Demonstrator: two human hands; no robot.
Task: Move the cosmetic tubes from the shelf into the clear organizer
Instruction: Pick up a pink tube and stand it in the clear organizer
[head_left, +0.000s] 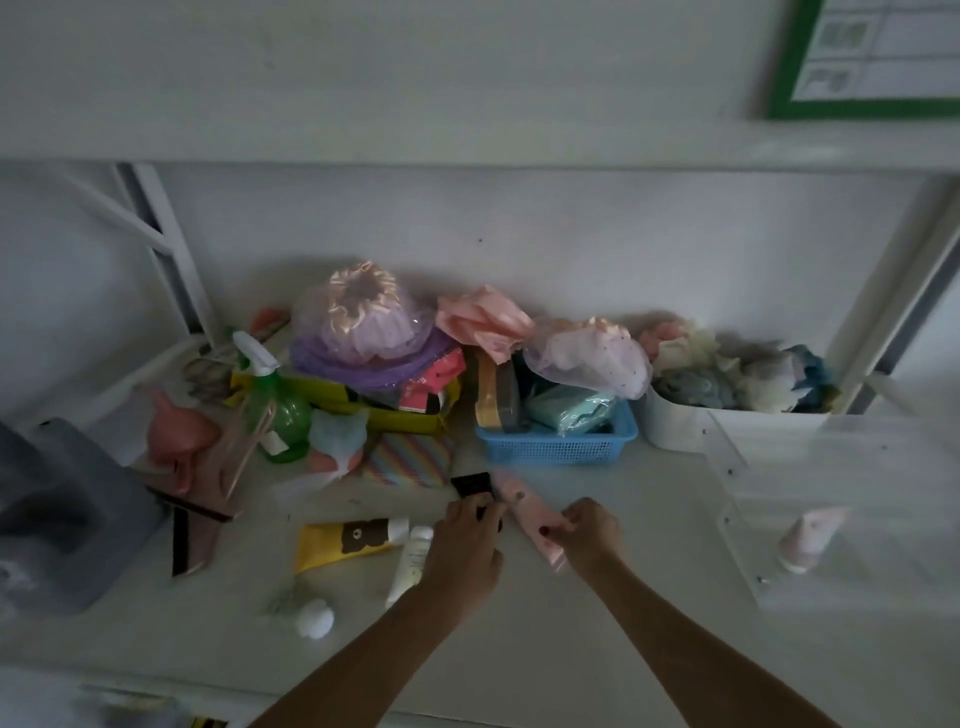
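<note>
On the white shelf (597, 597) my left hand (467, 540) closes on a black tube (471, 484) whose far end sticks out past my fingers. Just to its right, my right hand (589, 535) grips a pink tube (524, 506) that lies slanted on the shelf. A yellow tube with a bear print (345, 540) and a white tube (413, 561) lie left of my left hand. The clear organizer (841, 467) stands at the right, with a pale pink tube (810, 535) upright inside it.
Along the back stand a blue mesh basket (558, 447), a white bin of cloths (691, 431), a yellow box under shower caps (410, 418) and a green spray bottle (275, 410). A grey bin (62, 519) sits far left. A white pom-pom (314, 621) lies near the front.
</note>
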